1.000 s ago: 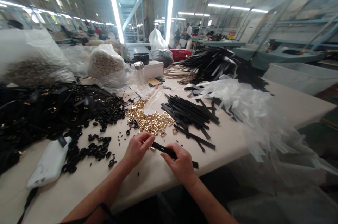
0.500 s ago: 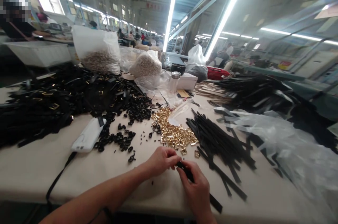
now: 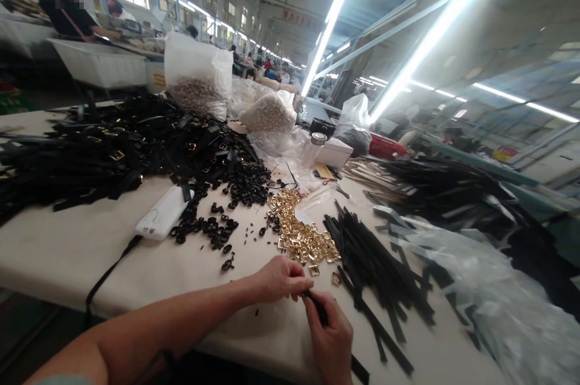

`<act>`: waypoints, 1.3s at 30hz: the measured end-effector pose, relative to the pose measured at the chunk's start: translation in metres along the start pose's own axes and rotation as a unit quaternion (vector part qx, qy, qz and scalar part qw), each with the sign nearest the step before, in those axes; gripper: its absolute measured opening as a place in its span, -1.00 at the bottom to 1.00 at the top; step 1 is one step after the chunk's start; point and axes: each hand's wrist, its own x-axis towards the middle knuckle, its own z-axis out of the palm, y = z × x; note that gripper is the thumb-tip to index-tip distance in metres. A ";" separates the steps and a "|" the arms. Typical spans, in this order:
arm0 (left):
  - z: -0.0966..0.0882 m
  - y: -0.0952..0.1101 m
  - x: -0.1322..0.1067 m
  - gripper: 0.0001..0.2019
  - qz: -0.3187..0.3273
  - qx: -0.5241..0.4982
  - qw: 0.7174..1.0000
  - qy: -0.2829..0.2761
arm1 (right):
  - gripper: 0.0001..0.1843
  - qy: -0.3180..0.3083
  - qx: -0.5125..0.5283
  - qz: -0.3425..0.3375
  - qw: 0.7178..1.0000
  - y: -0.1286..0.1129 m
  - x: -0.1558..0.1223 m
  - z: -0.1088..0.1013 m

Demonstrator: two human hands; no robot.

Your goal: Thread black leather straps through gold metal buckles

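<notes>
Strap (image 3: 319, 311) pinched in right grip (image 3: 328, 327), over the front edge of the desk (image 3: 58, 252). Left grip (image 3: 281, 279) with fingertips pressed together at the strap's far end; cannot tell whether closed on it or on something small. Just beyond, gold buckles (image 3: 308, 243); black loops (image 3: 212, 229) off to the left, loose straps (image 3: 376, 264) to the right. Could twist or slip if pinched too lightly at the tip; could also scatter gold buckles through a careless push, so close by.

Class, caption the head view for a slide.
Right hand grips a black strap, left hand at its end, near gold buckles.
</notes>
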 end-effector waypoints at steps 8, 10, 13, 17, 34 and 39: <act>-0.008 0.006 0.004 -0.71 -0.001 -0.027 1.000 0.005 | -0.80 0.024 -0.063 -0.002 0.998 0.011 0.001 -0.028; -0.017 0.011 0.005 -0.68 0.008 -0.049 0.998 0.033 | -0.77 0.036 -0.086 0.015 0.996 0.019 -0.001 -0.035; -0.033 0.016 0.007 -0.69 0.021 -0.078 0.993 0.085 | -0.73 0.003 -0.104 0.055 0.993 0.026 -0.004 -0.038; -0.048 0.019 0.009 -0.72 0.008 -0.098 0.986 0.137 | -0.74 -0.043 -0.129 0.077 0.988 0.024 -0.005 -0.035; -0.169 0.048 -0.037 -0.75 -0.022 0.333 0.933 0.137 | -0.75 -0.049 -0.140 0.077 0.986 0.024 -0.004 -0.034; -0.157 0.044 -0.065 -0.80 -0.053 0.389 0.916 0.079 | -0.75 -0.054 -0.149 0.075 0.985 0.026 -0.005 -0.034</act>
